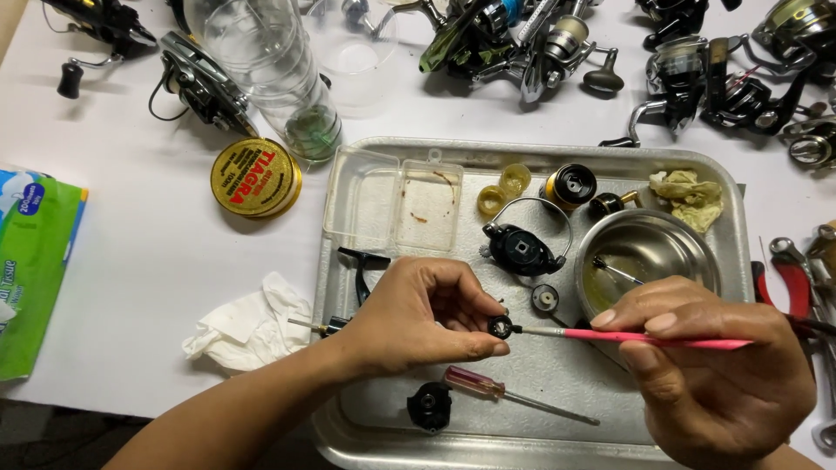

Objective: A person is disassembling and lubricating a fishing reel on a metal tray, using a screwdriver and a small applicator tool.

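We see a small black ring-shaped part (500, 327) over the metal tray (740, 228), pinched in the left hand (418, 315), grip pressed together on it between thumb and fingertips. The right hand (710, 365) has its grip pinching a thin pink-handled brush (644, 338), tip touching the part. Just behind sits a shiny steel bowl (688, 239), and a black reel body (521, 250) with a wire bail. A red-handled screwdriver (514, 393) lies on the tray near a black round piece (429, 406). A clear plastic box (392, 200) rests at the tray's left corner. On the white table (131, 261): round gold tin (255, 177) with red lettering, crumpled tissue (248, 326), green-blue tissue pack (35, 270) at far left.
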